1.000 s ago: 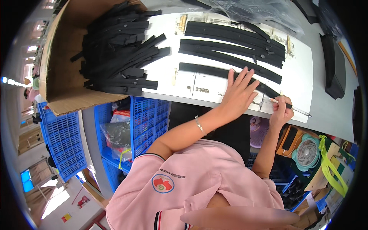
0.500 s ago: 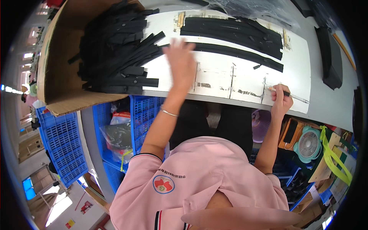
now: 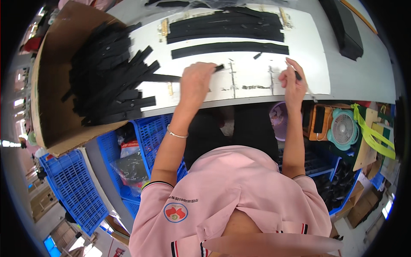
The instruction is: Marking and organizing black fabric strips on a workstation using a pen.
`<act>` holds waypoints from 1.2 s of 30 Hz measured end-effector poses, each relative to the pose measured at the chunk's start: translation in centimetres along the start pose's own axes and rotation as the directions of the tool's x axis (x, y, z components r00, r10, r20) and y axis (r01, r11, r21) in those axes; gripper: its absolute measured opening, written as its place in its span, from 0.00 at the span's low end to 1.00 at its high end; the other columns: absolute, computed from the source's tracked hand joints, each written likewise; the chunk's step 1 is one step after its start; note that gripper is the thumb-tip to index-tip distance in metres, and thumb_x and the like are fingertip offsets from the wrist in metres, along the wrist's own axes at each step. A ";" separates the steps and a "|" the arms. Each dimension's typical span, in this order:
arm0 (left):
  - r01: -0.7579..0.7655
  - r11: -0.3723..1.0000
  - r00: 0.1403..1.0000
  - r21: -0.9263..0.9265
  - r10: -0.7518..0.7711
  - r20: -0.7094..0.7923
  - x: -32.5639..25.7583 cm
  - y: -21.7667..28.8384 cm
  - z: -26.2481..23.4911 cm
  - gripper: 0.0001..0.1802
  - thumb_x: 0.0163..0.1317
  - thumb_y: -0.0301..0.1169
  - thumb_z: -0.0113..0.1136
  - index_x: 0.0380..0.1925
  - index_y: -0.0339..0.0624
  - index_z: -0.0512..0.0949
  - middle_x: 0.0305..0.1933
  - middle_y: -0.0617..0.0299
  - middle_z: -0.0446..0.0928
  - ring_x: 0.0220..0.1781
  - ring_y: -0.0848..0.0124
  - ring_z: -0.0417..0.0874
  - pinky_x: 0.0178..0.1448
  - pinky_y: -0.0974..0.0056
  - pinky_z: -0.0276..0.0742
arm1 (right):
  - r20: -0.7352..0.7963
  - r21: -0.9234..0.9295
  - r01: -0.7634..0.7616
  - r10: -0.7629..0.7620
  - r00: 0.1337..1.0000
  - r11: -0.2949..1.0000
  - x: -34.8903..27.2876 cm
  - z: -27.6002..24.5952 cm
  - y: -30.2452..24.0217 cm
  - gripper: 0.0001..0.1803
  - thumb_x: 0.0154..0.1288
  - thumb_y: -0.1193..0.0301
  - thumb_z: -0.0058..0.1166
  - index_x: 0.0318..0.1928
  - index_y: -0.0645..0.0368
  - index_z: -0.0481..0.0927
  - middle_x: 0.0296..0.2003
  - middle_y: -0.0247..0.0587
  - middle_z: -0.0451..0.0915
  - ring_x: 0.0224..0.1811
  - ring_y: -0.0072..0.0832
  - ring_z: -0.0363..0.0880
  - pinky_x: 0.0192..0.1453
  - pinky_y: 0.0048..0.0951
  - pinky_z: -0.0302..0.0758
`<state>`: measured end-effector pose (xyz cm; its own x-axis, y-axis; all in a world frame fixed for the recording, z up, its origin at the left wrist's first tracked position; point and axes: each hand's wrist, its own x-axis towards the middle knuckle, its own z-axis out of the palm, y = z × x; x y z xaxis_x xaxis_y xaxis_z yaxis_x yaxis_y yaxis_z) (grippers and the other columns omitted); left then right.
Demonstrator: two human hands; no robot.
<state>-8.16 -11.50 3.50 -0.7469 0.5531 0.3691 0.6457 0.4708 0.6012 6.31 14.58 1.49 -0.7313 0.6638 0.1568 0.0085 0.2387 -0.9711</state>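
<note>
A black fabric strip is in my left hand, whose fingers are closed on it. Its short end pokes out past my fingertips, and behind the hand it runs back toward a heap of black strips. My right hand holds a slim pen with a dark grip and a pale, clear barrel, just above the right part of a white board. Dark marked lines cross the board between my hands. Beyond them lies one long black strip, with a small black scrap beside it.
Several strips lie side by side in a black row at the board's far side. An open cardboard box holds the heap at left. A dark angular object stands far right. Below the table are blue crates and a green fan.
My left hand has come down nearer the board's front edge and taken hold of a strip from the heap. The pen in my right hand has shifted, and the whole view has moved slightly.
</note>
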 end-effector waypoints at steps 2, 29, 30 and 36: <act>-0.053 0.998 0.996 -0.032 0.056 0.071 0.5 2.6 2.4 0.06 0.64 0.27 0.67 0.39 0.41 0.87 0.38 0.56 0.86 0.42 0.58 0.85 0.50 0.58 0.78 | -0.024 -0.185 -0.034 0.030 0.999 0.982 -0.6 1.0 -1.6 0.16 0.81 0.65 0.51 0.61 0.56 0.82 0.28 0.32 0.83 0.29 0.16 0.76 0.36 0.22 0.75; 0.222 0.936 0.975 0.274 -0.214 -0.061 -10.4 -0.2 -1.6 0.26 0.71 0.34 0.62 0.68 0.44 0.75 0.75 0.59 0.71 0.80 0.56 0.63 0.83 0.38 0.35 | 0.155 -0.776 0.448 -0.555 0.818 0.444 -4.7 -2.6 3.0 0.19 0.65 0.79 0.63 0.57 0.57 0.83 0.55 0.33 0.86 0.54 0.36 0.77 0.67 0.38 0.69; 0.228 0.935 0.974 0.270 -0.219 -0.065 -10.5 -0.4 -1.7 0.26 0.71 0.34 0.62 0.68 0.44 0.75 0.75 0.59 0.71 0.80 0.56 0.63 0.83 0.38 0.35 | 0.169 -0.779 0.460 -0.563 0.809 0.426 -4.6 -2.6 3.0 0.19 0.66 0.79 0.63 0.57 0.57 0.83 0.55 0.34 0.86 0.54 0.36 0.77 0.67 0.38 0.69; 0.224 0.942 0.975 0.249 -0.215 -0.063 -9.9 -0.5 -2.1 0.29 0.69 0.37 0.64 0.69 0.45 0.74 0.74 0.57 0.72 0.79 0.55 0.64 0.82 0.36 0.33 | 0.102 -0.795 0.357 -0.473 0.875 0.490 -4.9 -0.3 -1.0 0.15 0.73 0.75 0.58 0.58 0.57 0.83 0.48 0.40 0.88 0.54 0.36 0.78 0.67 0.38 0.69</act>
<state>-1.42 -18.66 1.00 -0.8767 0.3947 0.2751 0.4808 0.7387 0.4723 10.04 11.30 1.74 -0.7134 0.3958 0.5782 0.2850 0.9178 -0.2766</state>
